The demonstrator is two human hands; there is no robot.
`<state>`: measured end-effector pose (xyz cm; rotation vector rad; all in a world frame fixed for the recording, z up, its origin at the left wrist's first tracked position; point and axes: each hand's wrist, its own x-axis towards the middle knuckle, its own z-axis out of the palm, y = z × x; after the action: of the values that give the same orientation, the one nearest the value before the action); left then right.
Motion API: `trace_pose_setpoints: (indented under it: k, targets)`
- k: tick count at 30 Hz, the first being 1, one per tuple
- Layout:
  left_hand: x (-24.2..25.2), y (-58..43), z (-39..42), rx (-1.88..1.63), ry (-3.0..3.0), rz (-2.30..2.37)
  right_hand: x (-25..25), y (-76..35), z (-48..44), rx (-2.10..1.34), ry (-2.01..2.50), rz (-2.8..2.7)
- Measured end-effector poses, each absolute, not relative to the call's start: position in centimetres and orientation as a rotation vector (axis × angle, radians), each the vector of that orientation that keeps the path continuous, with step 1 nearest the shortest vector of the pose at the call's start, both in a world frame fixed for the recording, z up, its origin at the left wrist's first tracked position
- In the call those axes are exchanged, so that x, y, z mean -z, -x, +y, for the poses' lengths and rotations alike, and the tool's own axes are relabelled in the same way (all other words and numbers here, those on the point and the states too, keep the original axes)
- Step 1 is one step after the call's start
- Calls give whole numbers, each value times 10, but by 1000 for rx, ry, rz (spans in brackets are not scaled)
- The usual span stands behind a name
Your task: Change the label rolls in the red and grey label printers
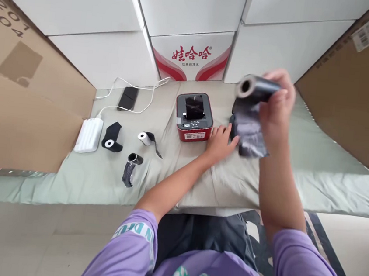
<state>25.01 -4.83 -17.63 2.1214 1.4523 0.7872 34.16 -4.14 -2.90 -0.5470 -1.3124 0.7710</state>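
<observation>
Raised on the right, my right hand [279, 102] is closed around a roll of dark film [264, 90]. Its hollow core end faces left, and a loose, crinkled strip [249, 129] hangs below. My left hand [219, 144] lies low on the cloth, with thumb and index fingertips on the edge of a dark casing [232, 126]. The strip hides most of that casing, so its shape is unclear. Just left of this hand stands a small red and black printer [188, 129], a piece of black film [194, 107] on its top.
Several small film rolls lie left of the printer: one on a white core [144, 138], one black [113, 143], one on a dark core [135, 159]. Farther left are a white power bank [89, 136], its cable and a phone [128, 98]. Cardboard boxes [26, 108] and white cartons [198, 7] enclose the cloth-covered surface [173, 185].
</observation>
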Motion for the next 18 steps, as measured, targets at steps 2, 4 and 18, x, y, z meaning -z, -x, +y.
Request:
trace_pose_setpoints:
  k: [2,4,18]
  targets:
    - [176,-250,-48,-738,-2164,1480,58,-392,-26,-805,654,-1231]
    - [176,-250,-48,-702,-2201,1506,88,-426,-10,-831,750,-1154]
    - [183,-249,-45,-833,-2149,1494,134,-469,-5,-649,1325,-1623]
